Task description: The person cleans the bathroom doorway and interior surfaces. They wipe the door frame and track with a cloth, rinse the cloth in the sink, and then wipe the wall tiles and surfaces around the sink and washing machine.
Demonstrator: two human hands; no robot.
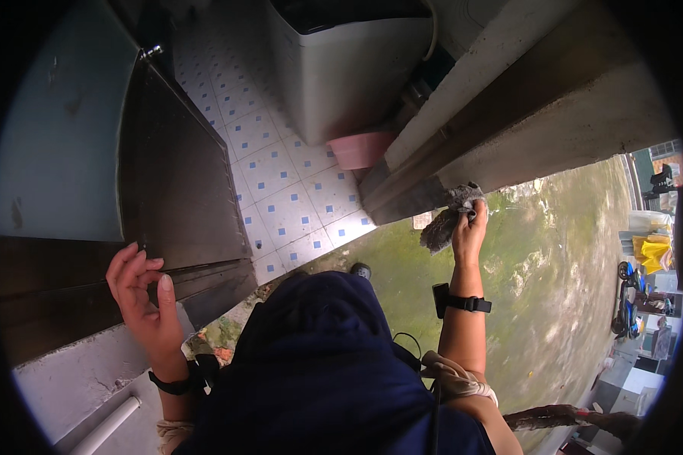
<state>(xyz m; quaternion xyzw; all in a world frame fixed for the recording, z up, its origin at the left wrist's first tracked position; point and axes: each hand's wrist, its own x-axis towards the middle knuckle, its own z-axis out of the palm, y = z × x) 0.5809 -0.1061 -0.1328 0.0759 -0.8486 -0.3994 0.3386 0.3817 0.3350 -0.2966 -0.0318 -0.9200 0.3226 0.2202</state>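
In my right hand (pixel 471 225) is a crumpled dark grey cloth (pixel 449 220), pinched between thumb and fingers, with its ends hanging out on both sides. That hand is stretched forward beside the right door post (pixel 410 199), above the mossy ground. My left hand (pixel 146 299) is raised with its fingers apart and slightly curled, nothing in it. It is nearest to the dark door frame and the lower part of the brown-and-blue door (pixel 176 167); whether the fingertips touch the frame I cannot tell.
White tiles with blue squares (pixel 281 197) cover the floor inside the doorway. A white washing machine (pixel 341 76) stands there, with a pink basin (pixel 360 149) beside it. Mossy concrete (pixel 539 288) spreads to the right. A blue motorbike (pixel 627 299) stands at the far right; a white pipe (pixel 108 426) is lower left.
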